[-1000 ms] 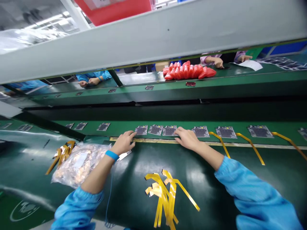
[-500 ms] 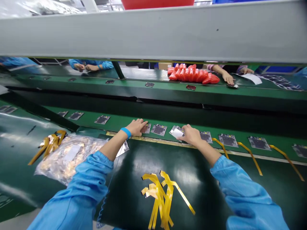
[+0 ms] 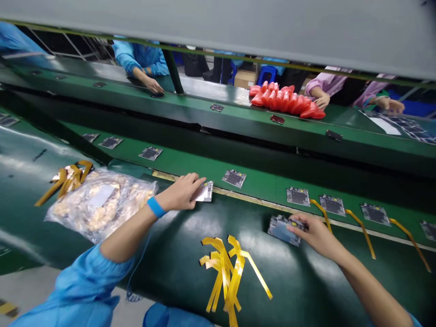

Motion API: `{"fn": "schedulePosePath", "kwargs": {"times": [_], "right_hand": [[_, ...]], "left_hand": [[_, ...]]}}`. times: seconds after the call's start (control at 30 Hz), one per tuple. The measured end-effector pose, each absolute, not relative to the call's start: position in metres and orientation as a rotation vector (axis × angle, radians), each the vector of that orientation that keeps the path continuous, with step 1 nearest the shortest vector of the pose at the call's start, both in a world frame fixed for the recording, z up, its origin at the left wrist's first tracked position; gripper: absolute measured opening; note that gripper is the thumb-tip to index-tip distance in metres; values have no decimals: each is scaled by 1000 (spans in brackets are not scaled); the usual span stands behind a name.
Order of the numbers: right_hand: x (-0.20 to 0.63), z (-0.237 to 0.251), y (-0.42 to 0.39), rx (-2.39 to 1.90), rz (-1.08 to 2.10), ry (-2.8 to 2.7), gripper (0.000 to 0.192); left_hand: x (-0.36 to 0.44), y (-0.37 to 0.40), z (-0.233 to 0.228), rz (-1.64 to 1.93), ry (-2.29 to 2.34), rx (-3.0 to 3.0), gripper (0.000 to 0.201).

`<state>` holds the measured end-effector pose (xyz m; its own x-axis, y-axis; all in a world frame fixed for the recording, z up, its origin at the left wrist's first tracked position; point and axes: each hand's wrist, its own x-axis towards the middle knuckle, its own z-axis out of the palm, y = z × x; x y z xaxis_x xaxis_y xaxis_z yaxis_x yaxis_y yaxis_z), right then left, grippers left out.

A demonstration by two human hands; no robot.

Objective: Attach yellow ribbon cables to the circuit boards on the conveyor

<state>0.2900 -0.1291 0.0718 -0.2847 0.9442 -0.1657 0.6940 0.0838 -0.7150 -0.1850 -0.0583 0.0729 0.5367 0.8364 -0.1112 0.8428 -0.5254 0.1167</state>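
Observation:
My left hand [image 3: 179,194] grips a small circuit board [image 3: 204,192] at the far edge of the dark green mat [image 3: 170,254], its silvery underside turned toward me. My right hand [image 3: 315,232] holds a second circuit board [image 3: 281,229] just above the mat, to the right. One board [image 3: 234,177] lies between them on the green conveyor belt [image 3: 265,186]. More boards [image 3: 298,196] sit in a row on the belt to the right, some with yellow tape strips [image 3: 356,220] stuck on them. A bunch of loose yellow tape strips [image 3: 226,272] lies on the mat near me.
A clear plastic bag of small parts [image 3: 98,204] lies at the left, with more yellow strips [image 3: 66,178] beside it. Across a second belt, other people's hands [image 3: 153,85] work; a heap of red pieces [image 3: 288,101] sits there. A grey beam [image 3: 238,27] runs overhead.
Both hands have lifted a board each off the belt and drawn back toward me onto the mat. My view has tilted down and to the left.

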Motion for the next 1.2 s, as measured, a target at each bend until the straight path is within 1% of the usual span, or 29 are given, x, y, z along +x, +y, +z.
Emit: {"fn": "schedulePosePath", "kwargs": {"times": [0.13, 0.27, 0.33, 0.4, 0.47, 0.5, 0.53, 0.57, 0.7, 0.8, 0.87, 0.97, 1.03, 1.1, 1.2], "right_hand": [[324, 64, -185, -1833, 1162, -1842, 47], [367, 48, -233, -2090, 1164, -1626, 55], [387, 46, -249, -2164, 1050, -1611, 56], [400, 49, -258, -2245, 763, -1648, 59], [398, 56, -258, -2263, 471, -1707, 63], [391, 59, -256, -2235, 390, -1749, 64], [378, 62, -252, -2184, 380, -1798, 64], [362, 63, -248, -2101, 425, -1860, 61], [272, 61, -229, -1657, 760, -2161, 35], [206, 53, -219, -1369, 886, -2400, 28], [172, 48, -212, -1249, 872, -2598, 26], [142, 45, -199, -1192, 780, -2886, 24], [132, 45, -191, -1195, 735, -3001, 19], [128, 47, -184, -1214, 731, -3044, 14], [130, 50, -179, -1246, 800, -3025, 12]], "left_hand": [[-220, -137, 62, -47, 1617, 2411, 81], [-258, -207, 42, -14, 1779, 2258, 75], [-269, -229, 36, 7, 1825, 2248, 72], [-272, -236, 35, 44, 1852, 2253, 67], [-266, -228, 37, 82, 1848, 2267, 63], [-260, -219, 40, 93, 1829, 2283, 61], [-251, -207, 43, 97, 1796, 2305, 59], [-241, -193, 46, 97, 1754, 2337, 57], [-185, -129, 58, 32, 1508, 2486, 50], [-139, -84, 63, 40, 1358, 2571, 49], [-112, -60, 62, 40, 1296, 2611, 51], [-82, -33, 58, -5, 1246, 2653, 57], [-66, -21, 56, -24, 1225, 2678, 61], [-52, -10, 54, -38, 1190, 2704, 63], [-32, 4, 54, -107, 1137, 2751, 64]]}}
